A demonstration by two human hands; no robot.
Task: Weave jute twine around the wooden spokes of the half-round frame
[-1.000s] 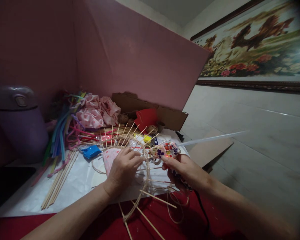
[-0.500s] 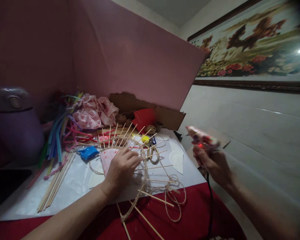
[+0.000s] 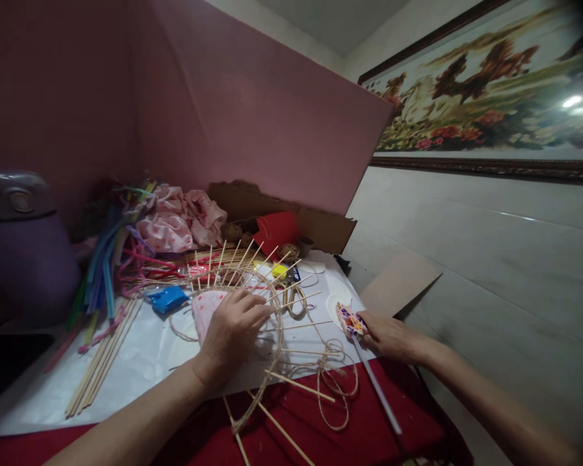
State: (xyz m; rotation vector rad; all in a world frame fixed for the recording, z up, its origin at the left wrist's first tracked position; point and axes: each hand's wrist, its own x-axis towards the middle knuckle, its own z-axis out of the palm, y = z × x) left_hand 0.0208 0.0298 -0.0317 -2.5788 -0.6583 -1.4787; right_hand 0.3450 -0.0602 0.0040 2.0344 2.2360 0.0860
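Observation:
My left hand (image 3: 236, 327) is curled over a round frame (image 3: 278, 336) of twine rings with thin wooden sticks radiating outward. The fingers are bent at its inner side, with their tips hidden. Pink dotted fabric (image 3: 205, 310) shows beside that hand, inside the ring. At the right edge of the table, my right hand (image 3: 388, 338) is closed on a flower-patterned hot glue gun (image 3: 350, 321). A pale glue stick (image 3: 379, 388) sticks out of the gun toward the front edge. Loose twine (image 3: 337, 388) lies in loops between the frame and the gun.
Scissors (image 3: 295, 301) lie behind the frame, near a blue packet (image 3: 169, 299). On the left are loose sticks (image 3: 104, 356), colourful pipe cleaners (image 3: 109, 259) and a purple container (image 3: 26, 252). Crumpled pink fabric (image 3: 175, 223) and cardboard (image 3: 328, 230) stand at the back.
My right hand has brought the glue gun down and left, from the air beside the table to the table's right edge. My left hand stays on the frame.

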